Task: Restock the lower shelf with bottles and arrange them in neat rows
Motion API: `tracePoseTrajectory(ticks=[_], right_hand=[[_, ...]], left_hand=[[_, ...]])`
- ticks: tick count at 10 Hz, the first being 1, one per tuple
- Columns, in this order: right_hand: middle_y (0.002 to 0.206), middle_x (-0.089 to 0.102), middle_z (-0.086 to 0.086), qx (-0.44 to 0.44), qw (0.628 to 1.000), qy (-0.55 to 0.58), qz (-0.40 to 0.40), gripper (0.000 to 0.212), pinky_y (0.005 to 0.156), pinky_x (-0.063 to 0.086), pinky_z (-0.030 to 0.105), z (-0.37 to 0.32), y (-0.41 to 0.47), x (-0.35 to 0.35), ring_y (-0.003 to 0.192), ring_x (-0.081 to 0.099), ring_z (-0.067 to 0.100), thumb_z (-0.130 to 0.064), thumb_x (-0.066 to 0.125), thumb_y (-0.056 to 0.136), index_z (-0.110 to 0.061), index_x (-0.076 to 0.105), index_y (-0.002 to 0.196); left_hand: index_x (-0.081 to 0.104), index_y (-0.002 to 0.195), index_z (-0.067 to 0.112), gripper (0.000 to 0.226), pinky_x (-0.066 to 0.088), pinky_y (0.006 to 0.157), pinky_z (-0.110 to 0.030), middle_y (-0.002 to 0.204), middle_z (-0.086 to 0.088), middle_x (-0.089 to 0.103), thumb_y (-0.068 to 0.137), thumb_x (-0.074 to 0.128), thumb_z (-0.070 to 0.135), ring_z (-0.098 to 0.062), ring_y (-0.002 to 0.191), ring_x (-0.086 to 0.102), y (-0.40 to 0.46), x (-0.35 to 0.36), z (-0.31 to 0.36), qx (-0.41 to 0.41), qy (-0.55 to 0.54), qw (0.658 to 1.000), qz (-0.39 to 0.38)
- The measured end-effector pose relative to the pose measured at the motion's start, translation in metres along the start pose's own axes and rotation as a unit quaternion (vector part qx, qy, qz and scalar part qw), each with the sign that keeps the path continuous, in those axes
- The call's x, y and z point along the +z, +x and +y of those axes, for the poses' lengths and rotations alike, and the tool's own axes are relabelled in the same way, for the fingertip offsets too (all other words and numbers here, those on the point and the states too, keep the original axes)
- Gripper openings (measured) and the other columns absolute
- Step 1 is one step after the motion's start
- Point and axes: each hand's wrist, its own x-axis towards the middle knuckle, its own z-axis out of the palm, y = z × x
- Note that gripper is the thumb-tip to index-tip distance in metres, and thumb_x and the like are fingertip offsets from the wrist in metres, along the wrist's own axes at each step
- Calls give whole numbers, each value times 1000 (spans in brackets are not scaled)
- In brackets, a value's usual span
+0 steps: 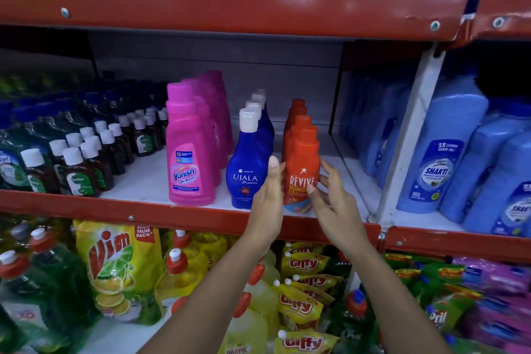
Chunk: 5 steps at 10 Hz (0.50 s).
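Head view — Revive bottle [302, 169] between both open grips

Red metal shelving [230, 6] fills the view, its front edges chipped and fixed with bolts [65, 12]. A white upright post [408, 135] divides the bays on the right. The grey back panel [218, 66] behind lies in shadow; the white shelf board [143, 181] is brightly lit.

Glossy plastic bottles [301, 172], painted metal shelf [115, 207]
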Motion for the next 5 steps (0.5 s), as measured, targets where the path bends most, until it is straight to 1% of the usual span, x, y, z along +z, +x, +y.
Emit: tracePoseTrajectory(ticks=[1,2,3,4,5], right_hand=[[126,54,-14,11,1000,19,-16,47,99,52,37,0,1,-2,113,63,11,-23,45,100,-42,27,139],[126,54,-14,18,999,19,-24,49,99,51,34,-2,1,-3,109,63,6,-23,45,100,-37,26,143],[125,55,-12,22,999,8,-24,51,96,51,30,-7,-1,-2,101,62,-1,-21,45,100,-34,25,145],[144,48,2,58,998,14,17,57,104,42,28,-11,1,0,126,50,12,-21,47,100,-25,21,150],[148,43,0,13,991,39,126,56,104,44,29,-30,-2,-5,127,42,2,-19,53,98,-24,29,148]], left_hand=[[57,89,58,43,40,101,-27,90,30,63,80,19,73,10,99,56,0,2,-4,5,13,1000,18],[57,93,54,45,41,101,-28,96,26,62,79,19,75,8,101,56,0,4,-5,8,17,999,28],[58,91,53,45,42,100,-28,95,25,63,80,21,75,8,101,57,0,4,-6,11,22,999,31],[56,92,53,41,43,98,-24,92,29,63,81,22,73,11,97,57,-1,4,1,15,14,999,31],[53,89,44,29,44,73,-2,78,35,65,88,27,57,22,80,58,-5,0,20,68,7,997,24]])
